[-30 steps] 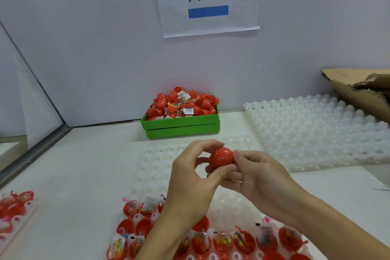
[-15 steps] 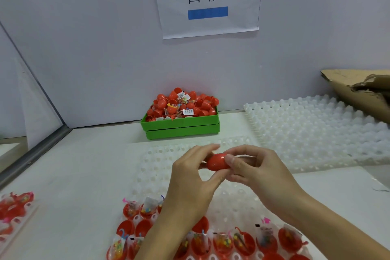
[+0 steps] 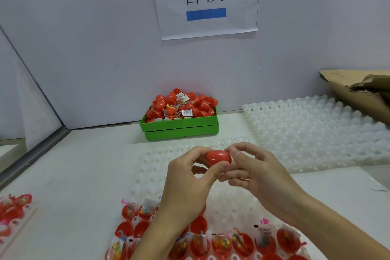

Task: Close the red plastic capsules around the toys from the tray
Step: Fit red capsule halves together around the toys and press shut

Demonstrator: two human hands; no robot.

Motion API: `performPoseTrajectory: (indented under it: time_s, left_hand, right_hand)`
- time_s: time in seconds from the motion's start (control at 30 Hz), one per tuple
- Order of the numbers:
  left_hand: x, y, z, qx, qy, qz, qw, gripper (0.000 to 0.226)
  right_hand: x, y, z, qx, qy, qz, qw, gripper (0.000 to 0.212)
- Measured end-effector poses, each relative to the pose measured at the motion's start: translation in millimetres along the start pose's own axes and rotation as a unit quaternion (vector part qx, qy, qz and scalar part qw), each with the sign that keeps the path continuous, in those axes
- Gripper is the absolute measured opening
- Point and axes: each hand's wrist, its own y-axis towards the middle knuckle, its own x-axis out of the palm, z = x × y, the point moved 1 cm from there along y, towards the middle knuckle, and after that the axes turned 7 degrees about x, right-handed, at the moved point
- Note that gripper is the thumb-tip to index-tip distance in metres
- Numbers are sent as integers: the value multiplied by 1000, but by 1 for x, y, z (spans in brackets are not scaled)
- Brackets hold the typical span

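Two bare hands, left hand [image 3: 185, 183] and right hand [image 3: 259, 177], share one closed glossy red plastic egg-shaped capsule [image 3: 218, 156]. On the desk there are one bright green shallow rectangular plastic bin [image 3: 181, 129] heaped with more red capsules than can be counted, two fully visible white moulded plastic trays with rows of cups, the near tray [image 3: 181, 154] and the far tray [image 3: 312, 131], and a third such tray [image 3: 12, 215] partly in view at the left edge. One white paper sign [image 3: 205, 0] hangs on the wall and one torn brown cardboard box [image 3: 358, 91] sits at the right.
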Motion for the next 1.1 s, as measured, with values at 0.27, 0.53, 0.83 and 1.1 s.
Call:
performPoseTrajectory:
  time_s: [0.27, 0.53, 0.83, 1.1]
  left_hand:
    - [0, -1, -2, -13, -1, -7, 1000, 37]
    - [-1, 0, -2, -29, -65, -24, 997, 26]
    - [-1, -1, -4, -33, -18, 0, 999, 23]
    - [2, -2, -4, 86, 154, -23, 984, 32]
  right_hand:
    - [-2, 3, 5, -30, 32, 21, 999, 35]
    - [-1, 3, 8, -23, 24, 1, 999, 34]
    - [-4, 2, 3, -90, -186, 54, 977, 25]
    - [5, -4, 11, -171, -302, 59, 936, 18]
